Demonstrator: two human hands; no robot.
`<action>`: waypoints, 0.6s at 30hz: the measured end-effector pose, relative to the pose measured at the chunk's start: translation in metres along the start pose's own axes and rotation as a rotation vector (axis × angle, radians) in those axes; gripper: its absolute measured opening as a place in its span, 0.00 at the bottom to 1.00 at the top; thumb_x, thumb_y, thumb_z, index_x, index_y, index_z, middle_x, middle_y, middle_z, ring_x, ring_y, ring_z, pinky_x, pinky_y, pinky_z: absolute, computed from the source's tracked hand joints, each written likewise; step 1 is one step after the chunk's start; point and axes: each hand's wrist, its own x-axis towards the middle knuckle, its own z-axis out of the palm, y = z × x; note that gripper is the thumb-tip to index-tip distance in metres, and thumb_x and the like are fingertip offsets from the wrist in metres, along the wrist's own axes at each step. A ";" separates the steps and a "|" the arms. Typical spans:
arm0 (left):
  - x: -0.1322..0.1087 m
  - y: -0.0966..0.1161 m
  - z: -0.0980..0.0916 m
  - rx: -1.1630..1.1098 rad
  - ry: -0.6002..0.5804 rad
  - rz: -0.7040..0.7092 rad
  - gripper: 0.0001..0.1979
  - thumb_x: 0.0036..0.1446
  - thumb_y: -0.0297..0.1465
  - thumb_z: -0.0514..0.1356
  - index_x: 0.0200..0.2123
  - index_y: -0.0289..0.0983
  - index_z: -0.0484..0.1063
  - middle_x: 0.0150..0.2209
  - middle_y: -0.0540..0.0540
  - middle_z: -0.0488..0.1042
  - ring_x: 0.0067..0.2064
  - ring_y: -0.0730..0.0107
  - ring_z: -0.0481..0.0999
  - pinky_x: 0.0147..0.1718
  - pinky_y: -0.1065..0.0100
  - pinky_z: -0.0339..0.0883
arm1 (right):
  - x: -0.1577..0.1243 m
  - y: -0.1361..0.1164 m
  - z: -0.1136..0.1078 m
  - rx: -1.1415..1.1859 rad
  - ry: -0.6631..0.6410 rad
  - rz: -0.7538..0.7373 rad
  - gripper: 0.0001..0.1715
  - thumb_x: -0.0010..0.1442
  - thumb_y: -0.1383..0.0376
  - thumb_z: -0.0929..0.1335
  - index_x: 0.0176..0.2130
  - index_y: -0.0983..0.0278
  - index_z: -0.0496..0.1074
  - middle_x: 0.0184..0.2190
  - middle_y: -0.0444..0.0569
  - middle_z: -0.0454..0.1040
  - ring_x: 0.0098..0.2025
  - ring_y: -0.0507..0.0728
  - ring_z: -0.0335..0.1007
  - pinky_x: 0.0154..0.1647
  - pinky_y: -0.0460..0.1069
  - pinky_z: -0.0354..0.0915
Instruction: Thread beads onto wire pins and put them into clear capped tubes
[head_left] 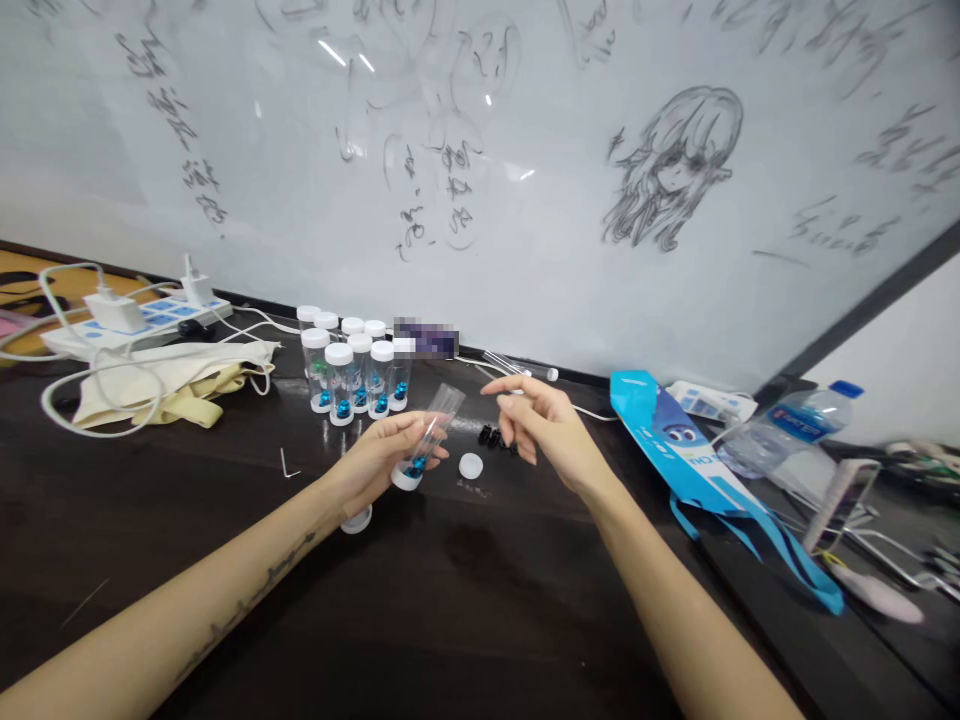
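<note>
My left hand (390,445) is wrapped round a clear plastic tube (442,408), tilted to the right, its top uncapped. Small shiny blue pieces lie at its bottom, above a white end cap. Just right of the tube, a loose white cap (471,466) rests on the dark table. My right hand (536,415) hovers with fingers apart and nothing in them that I can see. Small black pieces (491,436) lie beside its fingertips, partly hidden by them. Under my left wrist another white cap (357,520) shows in part.
Several capped tubes (340,380) with blue pieces stand behind my left hand. An L-shaped hex key (286,464) lies at left, near a cloth bag (165,380) and a power strip (150,322). To the right are a blue lanyard package (675,440) and a water bottle (802,425).
</note>
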 end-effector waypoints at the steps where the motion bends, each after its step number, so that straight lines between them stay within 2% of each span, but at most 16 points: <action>1: 0.000 -0.001 0.000 -0.016 0.005 0.005 0.16 0.56 0.34 0.64 0.47 0.35 0.76 0.40 0.42 0.76 0.39 0.62 0.78 0.42 0.61 0.71 | 0.001 0.004 -0.001 -0.042 0.051 0.010 0.15 0.64 0.59 0.62 0.45 0.64 0.69 0.20 0.38 0.66 0.13 0.46 0.52 0.14 0.42 0.52; 2: 0.000 -0.002 0.000 -0.026 0.007 0.011 0.16 0.56 0.34 0.64 0.48 0.36 0.75 0.41 0.42 0.75 0.41 0.60 0.78 0.44 0.59 0.71 | 0.002 0.009 -0.002 -0.127 0.068 0.023 0.13 0.64 0.59 0.63 0.43 0.64 0.70 0.21 0.39 0.67 0.15 0.46 0.55 0.15 0.42 0.53; 4: 0.000 -0.003 0.000 -0.029 0.005 0.036 0.18 0.56 0.32 0.64 0.51 0.39 0.73 0.41 0.44 0.74 0.44 0.58 0.77 0.46 0.56 0.71 | 0.002 0.019 0.000 -0.388 0.011 0.058 0.09 0.62 0.60 0.66 0.39 0.63 0.71 0.25 0.42 0.69 0.19 0.49 0.62 0.20 0.44 0.58; 6: -0.002 -0.004 0.002 -0.004 0.009 0.066 0.18 0.55 0.30 0.65 0.50 0.40 0.72 0.42 0.45 0.72 0.47 0.56 0.76 0.47 0.56 0.70 | 0.001 0.027 0.006 -0.645 -0.068 0.088 0.10 0.60 0.60 0.68 0.39 0.63 0.72 0.31 0.46 0.72 0.28 0.53 0.69 0.29 0.47 0.62; 8: -0.004 -0.005 0.004 0.037 0.027 0.089 0.17 0.52 0.28 0.67 0.47 0.40 0.73 0.44 0.46 0.72 0.48 0.56 0.76 0.47 0.58 0.70 | -0.002 0.035 0.013 -0.812 -0.138 0.132 0.13 0.59 0.59 0.69 0.42 0.63 0.72 0.39 0.51 0.72 0.36 0.58 0.71 0.38 0.51 0.62; 10: -0.005 -0.007 0.005 0.077 0.048 0.096 0.17 0.50 0.27 0.69 0.44 0.39 0.74 0.44 0.46 0.72 0.47 0.56 0.77 0.45 0.60 0.71 | -0.003 0.041 0.021 -0.892 -0.198 0.181 0.16 0.59 0.58 0.69 0.45 0.64 0.71 0.44 0.54 0.70 0.39 0.61 0.71 0.40 0.53 0.62; 13: -0.007 -0.009 0.006 0.114 0.066 0.087 0.17 0.48 0.28 0.70 0.43 0.37 0.74 0.44 0.45 0.74 0.45 0.57 0.78 0.43 0.61 0.72 | -0.002 0.052 0.027 -0.919 -0.235 0.208 0.18 0.57 0.60 0.71 0.46 0.64 0.70 0.45 0.55 0.69 0.38 0.62 0.72 0.38 0.52 0.61; 18: -0.007 -0.009 0.008 0.137 0.064 0.058 0.18 0.49 0.30 0.70 0.45 0.36 0.75 0.44 0.41 0.77 0.42 0.59 0.78 0.42 0.60 0.72 | 0.003 0.058 0.026 -0.873 -0.213 0.142 0.10 0.57 0.64 0.70 0.40 0.65 0.70 0.41 0.51 0.71 0.39 0.60 0.71 0.39 0.51 0.61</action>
